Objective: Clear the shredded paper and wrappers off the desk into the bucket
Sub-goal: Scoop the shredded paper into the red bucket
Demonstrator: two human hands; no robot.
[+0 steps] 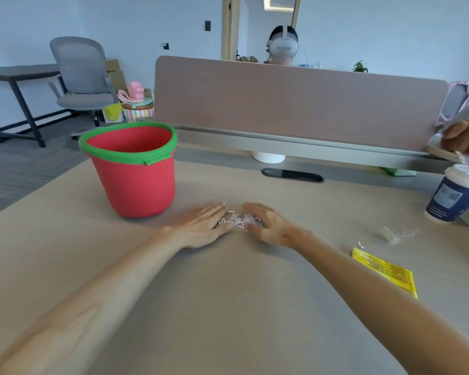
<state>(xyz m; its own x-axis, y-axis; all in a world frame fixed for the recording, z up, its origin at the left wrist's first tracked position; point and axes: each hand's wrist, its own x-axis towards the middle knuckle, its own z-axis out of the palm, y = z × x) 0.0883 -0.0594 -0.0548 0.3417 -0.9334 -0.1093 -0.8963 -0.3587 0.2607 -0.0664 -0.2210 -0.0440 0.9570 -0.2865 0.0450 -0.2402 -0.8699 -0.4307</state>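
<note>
Left hand and right hand flat on desk, fingers extended, cupped around small shreds pile at desk middle. Palms touch pile sides; neither hand closed on it. Bucket, red with green rim, upright toward far left corner, just beyond left hand. Yellow wrapper and clear wrapper near right edge. Cup by far right edge.
</note>
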